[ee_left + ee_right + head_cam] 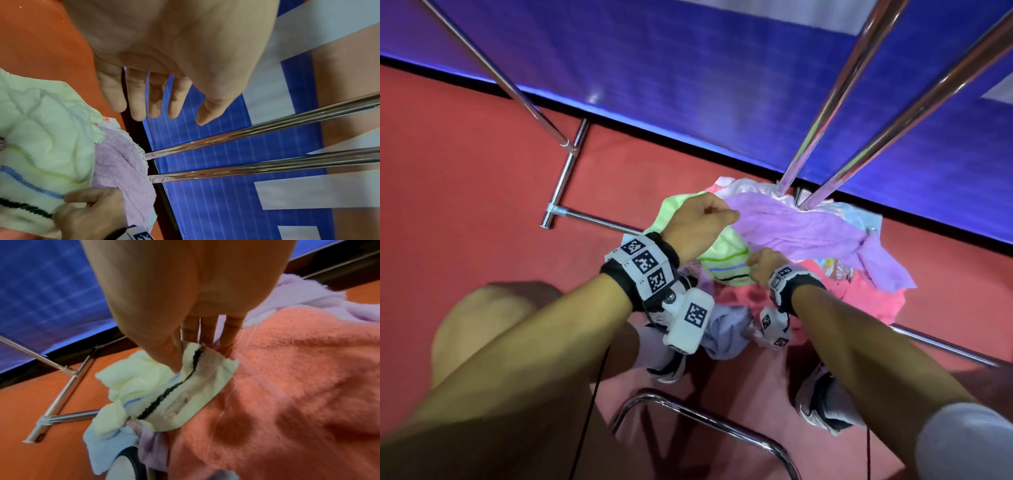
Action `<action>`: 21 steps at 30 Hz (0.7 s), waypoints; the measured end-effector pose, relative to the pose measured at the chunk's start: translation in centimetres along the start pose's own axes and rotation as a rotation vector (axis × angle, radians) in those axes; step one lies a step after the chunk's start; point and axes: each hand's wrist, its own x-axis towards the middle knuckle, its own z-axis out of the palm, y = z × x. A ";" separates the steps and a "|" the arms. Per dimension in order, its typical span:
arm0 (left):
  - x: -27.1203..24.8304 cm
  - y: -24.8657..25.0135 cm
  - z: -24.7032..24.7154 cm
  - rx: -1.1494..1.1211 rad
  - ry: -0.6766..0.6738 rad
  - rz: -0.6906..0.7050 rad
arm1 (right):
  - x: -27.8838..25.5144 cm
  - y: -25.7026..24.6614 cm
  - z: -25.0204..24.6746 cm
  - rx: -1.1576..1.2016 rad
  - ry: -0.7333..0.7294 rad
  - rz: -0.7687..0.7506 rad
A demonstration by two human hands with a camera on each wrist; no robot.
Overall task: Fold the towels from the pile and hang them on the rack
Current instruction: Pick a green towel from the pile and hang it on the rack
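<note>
A pile of towels lies on the red floor at the foot of the chrome rack. A pale green striped towel sits at the pile's left, and my right hand pinches its edge by the black stripe between thumb and fingers. A purple towel drapes over the top, against the two slanted rack rods. A coral towel lies under both. My left hand hovers over the green and purple towels with its fingers relaxed and holding nothing.
The rack's base bars run across the floor left of the pile. A blue wall panel stands right behind it. A curved chrome tube and my shoes are near me, with a lilac cloth between them.
</note>
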 end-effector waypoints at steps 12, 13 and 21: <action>-3.3 2.4 0.6 0.070 -0.141 0.191 | -13.3 -5.9 -14.4 1.078 0.309 -0.301; -4.3 3.0 0.9 0.048 -0.187 0.219 | -15.0 -6.2 -15.6 1.122 0.311 -0.310; -13.1 10.7 3.1 0.049 -0.097 0.478 | -27.7 -9.4 -20.6 1.239 0.314 -0.431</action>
